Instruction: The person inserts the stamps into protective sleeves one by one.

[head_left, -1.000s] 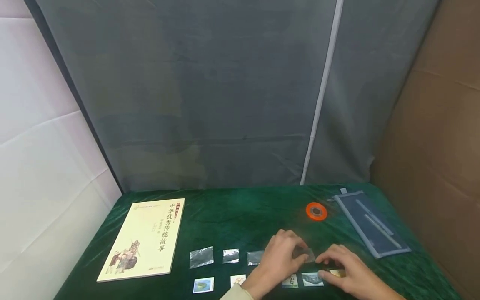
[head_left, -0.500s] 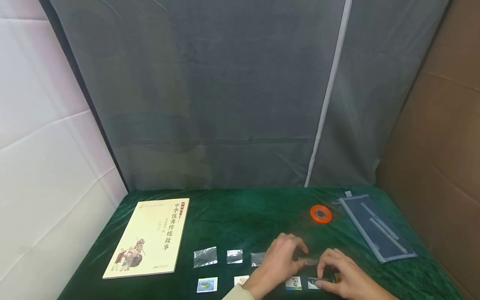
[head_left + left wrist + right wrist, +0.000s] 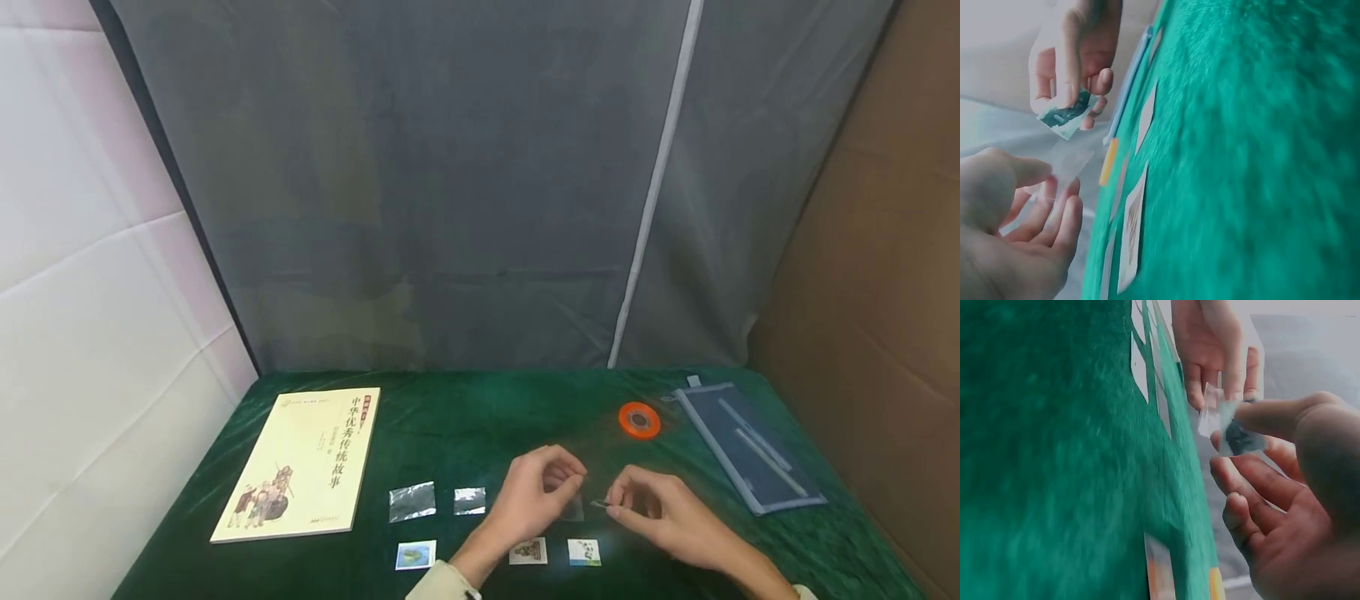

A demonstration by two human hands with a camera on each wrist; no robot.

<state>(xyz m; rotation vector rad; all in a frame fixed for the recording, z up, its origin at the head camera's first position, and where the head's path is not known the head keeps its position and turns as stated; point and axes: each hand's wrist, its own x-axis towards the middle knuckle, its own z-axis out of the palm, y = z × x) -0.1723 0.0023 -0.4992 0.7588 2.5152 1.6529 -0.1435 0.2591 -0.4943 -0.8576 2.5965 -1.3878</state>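
Note:
In the head view my left hand [image 3: 532, 496] pinches a small clear plastic sleeve [image 3: 573, 508] by its edge, thumb against the fingers. The see-through sleeve [image 3: 1075, 164] shows better in the left wrist view. My right hand [image 3: 667, 512] holds a dark-pictured stamp [image 3: 600, 503] between thumb and fingers, just right of the sleeve and apart from it in the left wrist view. Its toothed pale edge appears on the stamp [image 3: 1239, 435] in the right wrist view. Below the hands lie a brown-pictured stamp [image 3: 528, 551] and a white-and-green stamp [image 3: 584, 552].
Two clear sleeves [image 3: 412, 502] lie left of my left hand, above a blue-green stamp [image 3: 416, 555]. A cream book [image 3: 300, 467] rests at left on the green cloth [image 3: 480, 417]. An orange disc [image 3: 639, 420] and a blue mesh pouch [image 3: 750, 450] lie at right.
My right hand has picked up the dark stamp from the cloth and moved left with it. My left hand has risen and shifted left with the sleeve, uncovering the brown-pictured stamp.

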